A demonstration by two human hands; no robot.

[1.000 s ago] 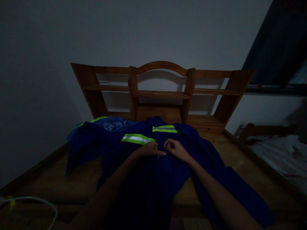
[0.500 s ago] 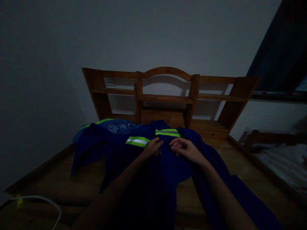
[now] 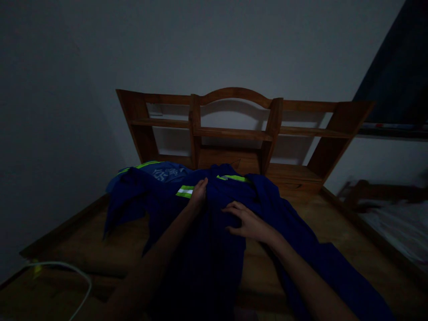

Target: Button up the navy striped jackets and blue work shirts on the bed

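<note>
A dark blue work jacket with yellow-green reflective strips lies spread over the wooden desk, its front hanging toward me and one sleeve stretching to the lower right. My left hand is closed on the jacket's front just below the collar, covering part of the left reflective strip. Over the right side of the chest, my right hand has its fingers apart and curved, holding nothing. The second reflective strip is creased and lies beyond that hand.
A lighter blue garment with white lettering lies behind the left sleeve on the desk. At the back stands a wooden shelf unit. A pale cable curves at lower left, and a bed is at right.
My left hand has moved up and left, closing on the jacket front near the collar. My right hand has come down and its fingers have spread. The right strip has become more folded.
</note>
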